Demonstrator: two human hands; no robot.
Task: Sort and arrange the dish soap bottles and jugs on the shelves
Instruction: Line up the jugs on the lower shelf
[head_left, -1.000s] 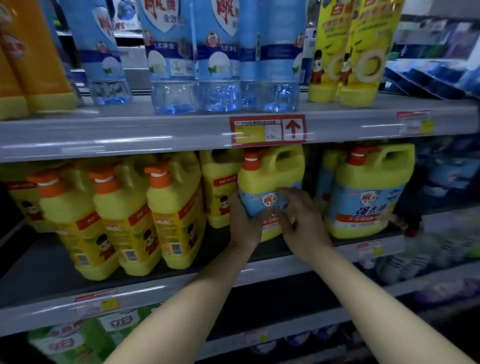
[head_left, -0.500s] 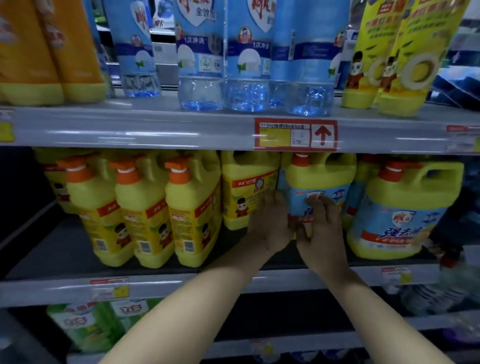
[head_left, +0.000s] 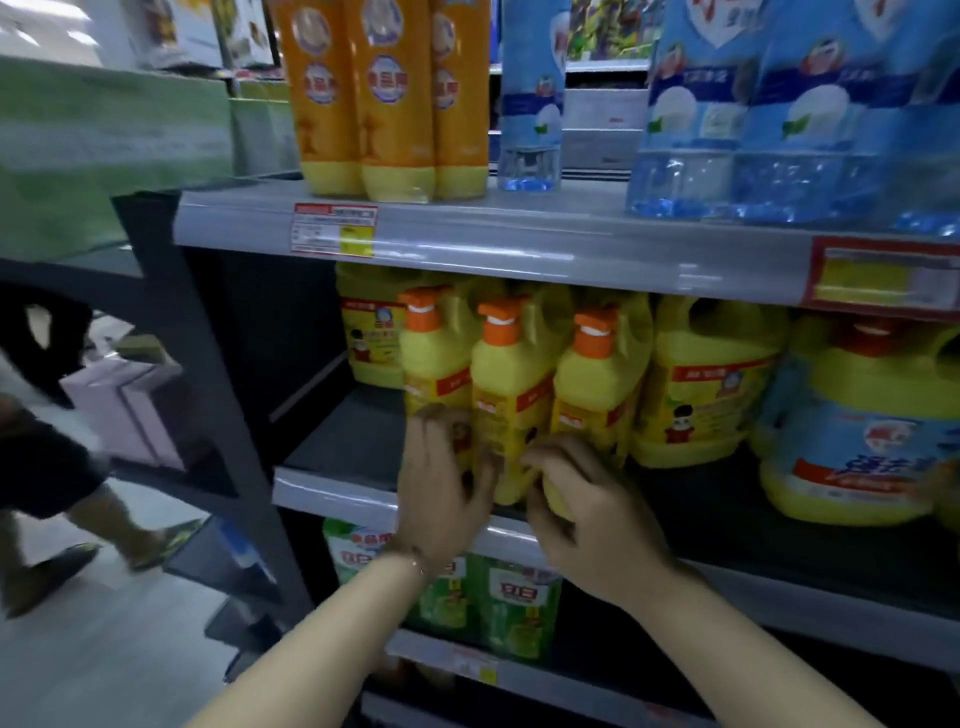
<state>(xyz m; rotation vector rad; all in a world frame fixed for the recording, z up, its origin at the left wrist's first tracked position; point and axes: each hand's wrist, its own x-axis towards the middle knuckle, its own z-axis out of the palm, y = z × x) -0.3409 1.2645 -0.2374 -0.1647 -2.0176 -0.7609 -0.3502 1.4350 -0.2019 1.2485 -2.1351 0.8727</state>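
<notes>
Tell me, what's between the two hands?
The middle pump bottle, in the head view. The left hand touches the left pump bottle; the right hand grips the right pump bottle.

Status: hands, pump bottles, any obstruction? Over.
Left hand spread on left pump bottle. Right hand curled round base of right pump bottle. Middle pump bottle between them, yellow jug close alongside.
</notes>
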